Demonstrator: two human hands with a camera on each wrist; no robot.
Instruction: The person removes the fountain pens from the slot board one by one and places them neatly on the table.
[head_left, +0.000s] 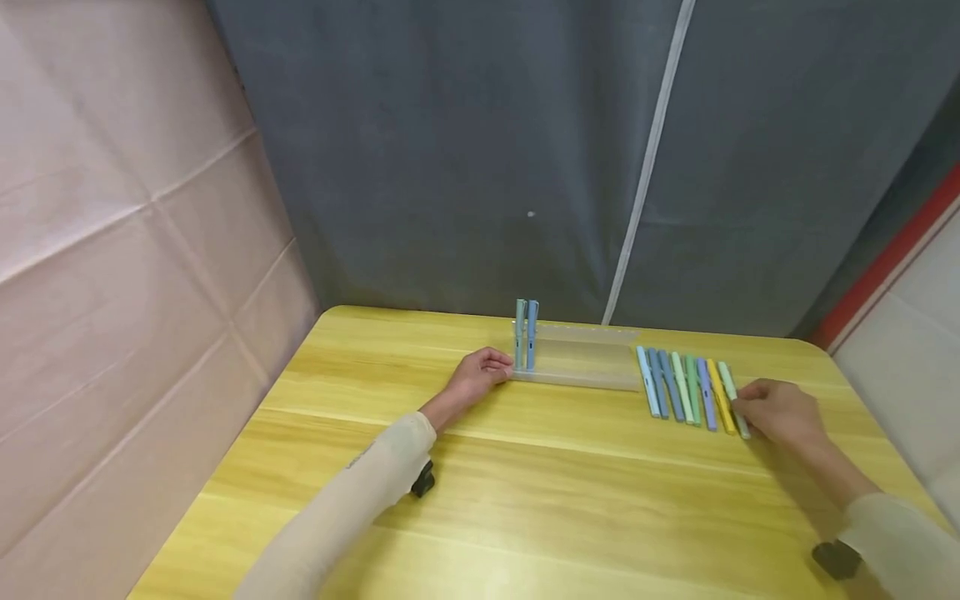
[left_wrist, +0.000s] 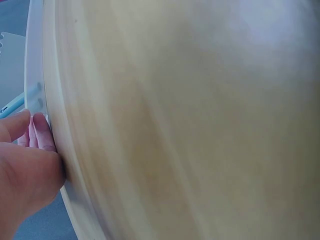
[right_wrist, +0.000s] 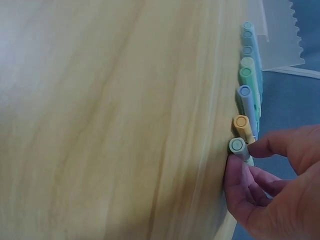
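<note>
Bare table [head_left: 525, 492] between holder [head_left: 577, 367] and pens [head_left: 686, 387].

Pastel pens on yellow wood-grain tabletop [head_left: 525, 483]

Row of lying pens [head_left: 690, 390], left to right: light blue, two slate blue, pale green, mint green, lavender, yellow, pale green. Two upright pens [head_left: 526, 333] in frosted translucent holder [head_left: 577, 367]: one sage green, one blue. Backdrop curtain [head_left: 450, 150] dark grey with a white seam stripe; side panel [head_left: 112, 250] dusty pink. Sleeves [head_left: 337, 508] beige. Red strip [head_left: 892, 258] at far right edge.
</note>
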